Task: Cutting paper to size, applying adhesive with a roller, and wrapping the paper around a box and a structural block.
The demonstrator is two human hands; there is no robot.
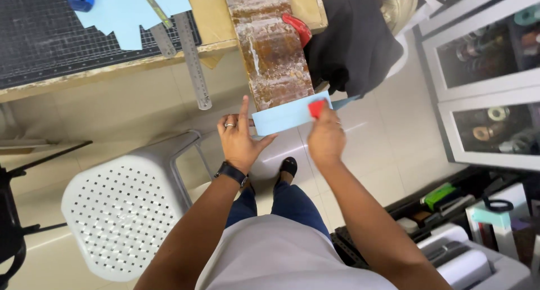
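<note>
A light blue paper strip [281, 117] lies across the near end of a long brown stained board [270, 45] that juts out from the wooden table [214, 42]. My left hand [239, 138], with a ring and a dark wristwatch, holds the strip's left end, index finger pointing up. My right hand [325, 138] presses a small red tool [316, 107] against the strip's right part. A second red tool [298, 28] rests on the board's right edge.
A steel ruler [194, 59] overhangs the table beside blue paper pieces [126, 12] on a black cutting mat [50, 34]. A white perforated chair [121, 208] stands at left. Dark cloth [351, 37] hangs right of the board; glass-fronted cabinets [484, 76] and storage boxes stand right.
</note>
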